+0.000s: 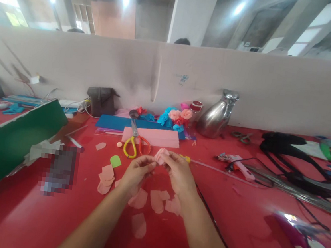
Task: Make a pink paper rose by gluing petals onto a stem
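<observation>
A: Where is the pink paper piece (160,155) relative to the hands?

B: Raised just above the red table (50,222), between both hands. The left hand (137,173) pinches its left edge with fingertips pressed together; the right hand (179,173) pinches its right side the same way.

A: How does it look?

B: Small, pale pink, crumpled and curled, like crepe paper folded into a bud.

A: What surrounds it, left to right?

B: A green board (9,145) far left, loose pink petals (107,179) below the hands, yellow-handled scissors (134,142) just behind, a glue gun (237,165) to the right.
</observation>
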Tool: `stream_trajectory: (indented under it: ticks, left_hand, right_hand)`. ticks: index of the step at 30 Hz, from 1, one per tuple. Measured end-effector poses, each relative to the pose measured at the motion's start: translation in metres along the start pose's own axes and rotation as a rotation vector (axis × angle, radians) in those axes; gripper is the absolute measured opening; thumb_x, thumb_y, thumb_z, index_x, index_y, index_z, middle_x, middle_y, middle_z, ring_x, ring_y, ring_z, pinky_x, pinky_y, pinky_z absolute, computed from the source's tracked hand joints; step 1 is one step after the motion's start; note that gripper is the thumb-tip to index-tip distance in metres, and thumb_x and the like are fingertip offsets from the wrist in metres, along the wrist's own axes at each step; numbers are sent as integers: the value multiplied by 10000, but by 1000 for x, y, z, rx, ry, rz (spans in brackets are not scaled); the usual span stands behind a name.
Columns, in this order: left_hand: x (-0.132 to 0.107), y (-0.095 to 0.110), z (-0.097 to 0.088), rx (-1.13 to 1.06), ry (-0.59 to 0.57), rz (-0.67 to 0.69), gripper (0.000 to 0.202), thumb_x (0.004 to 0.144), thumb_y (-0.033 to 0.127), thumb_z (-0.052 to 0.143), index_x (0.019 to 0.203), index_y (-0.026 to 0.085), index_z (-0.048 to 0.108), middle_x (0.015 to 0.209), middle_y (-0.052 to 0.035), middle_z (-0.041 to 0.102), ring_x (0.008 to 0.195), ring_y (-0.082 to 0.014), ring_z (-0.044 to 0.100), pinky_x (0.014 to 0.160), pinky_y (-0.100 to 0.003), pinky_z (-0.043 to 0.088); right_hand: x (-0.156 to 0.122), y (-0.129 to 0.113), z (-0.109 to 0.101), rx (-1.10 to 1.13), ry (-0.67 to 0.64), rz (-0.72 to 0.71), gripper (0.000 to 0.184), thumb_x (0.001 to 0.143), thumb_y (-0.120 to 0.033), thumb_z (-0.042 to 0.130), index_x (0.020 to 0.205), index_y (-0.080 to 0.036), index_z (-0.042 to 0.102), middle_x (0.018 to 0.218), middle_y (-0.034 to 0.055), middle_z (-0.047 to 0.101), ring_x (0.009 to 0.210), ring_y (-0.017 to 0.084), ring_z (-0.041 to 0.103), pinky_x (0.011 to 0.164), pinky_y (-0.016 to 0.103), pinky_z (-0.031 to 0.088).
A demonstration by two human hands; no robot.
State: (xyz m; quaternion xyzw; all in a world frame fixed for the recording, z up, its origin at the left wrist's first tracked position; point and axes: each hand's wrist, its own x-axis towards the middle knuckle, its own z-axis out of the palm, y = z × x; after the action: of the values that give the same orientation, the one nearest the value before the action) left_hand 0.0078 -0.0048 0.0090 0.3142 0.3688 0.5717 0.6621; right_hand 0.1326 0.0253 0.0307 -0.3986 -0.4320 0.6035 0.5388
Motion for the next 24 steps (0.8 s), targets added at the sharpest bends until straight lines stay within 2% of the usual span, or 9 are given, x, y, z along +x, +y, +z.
stream_trajectory:
  ticks: [7,12,16,20,24]
  left_hand:
    - [1,0,-1,-22,-10,-17,203,623,224,739,769,152,618,635,24,563,508,-40,500,515,-161,377]
    - [0,2,0,-62,-50,-72,197,648,228,723,786,142,611,709,-8,605,530,-49,525,526,-165,405]
    - [0,4,0,-193,-28,-157,153,699,248,675,780,147,591,691,-10,600,520,-60,526,491,-168,403]
    - [2,5,-2,-257,-26,-254,121,690,204,665,746,136,583,659,-12,599,498,-51,512,453,-146,380]
    - [2,6,-2,-269,-62,-253,140,647,178,701,714,129,588,634,5,589,481,-32,488,452,-133,366]
  right_hand:
    - [-1,-3,-2,-21,-29,7,177,628,-347,713,650,-180,658,628,-2,591,610,127,496,622,271,398]
    - [-1,-4,-4,-26,-56,11,191,631,-359,713,673,-179,664,636,-1,600,611,127,499,622,273,388]
    - [-1,-4,-5,-43,-57,10,191,637,-345,713,632,-165,650,590,-15,557,559,96,440,562,242,347]
    - [-2,-6,-4,-44,-91,24,204,637,-347,713,590,-167,632,550,-27,520,520,84,394,527,242,313]
    - [-3,-7,-3,-31,-112,46,197,634,-344,717,582,-174,631,538,-32,514,516,88,390,527,249,302]
